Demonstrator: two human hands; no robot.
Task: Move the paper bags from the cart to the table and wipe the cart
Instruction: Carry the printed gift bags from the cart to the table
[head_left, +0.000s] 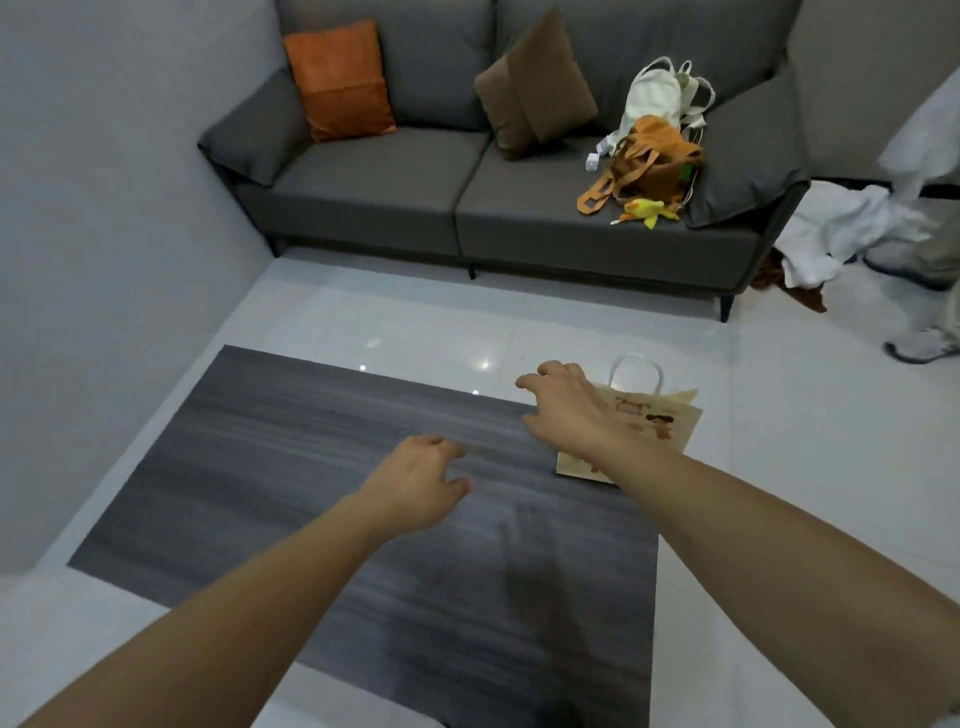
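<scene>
The paper bag (652, 431) is standing at the far right corner of the dark grey tabletop (322, 499), its white handle (638, 371) looping up over the top edge. Printed cartoon figures in brown and orange are showing on its face, but any writing is too small and blurred to read. The right hand (566, 405) is hovering just in front of the bag's left side, palm down, fingers spread and loosely bent, gripping nothing; whether it is touching the paper cannot be told. The right forearm is reaching in from the lower right, crossing in front of the bag's lower part. The left hand (421, 478) is hanging over the middle of the tabletop, fingers loosely curled, thumb out, holding nothing, its forearm stretching in from the lower left. Beyond the far edge, a grey sofa (467, 202) is carrying an orange cushion (340, 80), a brown cushion (535, 88), a white backpack (660, 93) and an orange tote bag (649, 161). A person's shoe (919, 345) is showing on the white floor (779, 467) at far right.
</scene>
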